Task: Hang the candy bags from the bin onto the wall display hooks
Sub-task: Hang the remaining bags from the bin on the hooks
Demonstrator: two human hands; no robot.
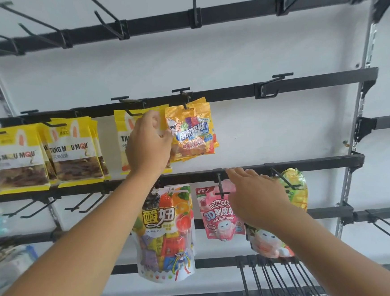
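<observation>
A stack of orange gummy candy bags (pixel 191 130) hangs from a hook (pixel 184 99) on the middle rail. My left hand (pixel 148 143) is raised beside it, fingers curled, and pinches the stack's left edge; it also covers part of a yellow bag (pixel 123 127) behind. My right hand (pixel 259 197) is lower, with straight fingers reaching toward the rail by the hook (pixel 220 184) that carries a pink peach candy bag (pixel 218 218). It holds nothing and hides part of a yellow-green bag (pixel 296 190). No bin is in view.
Yellow snack bags (pixel 17 157) fill the left hooks. A large white mixed-candy pouch (pixel 165 239) hangs low in the middle. Bare hooks stick out at top (pixel 109 14), at right (pixel 268 87), lower left (pixel 30 208) and in a dense row at bottom (pixel 274 279).
</observation>
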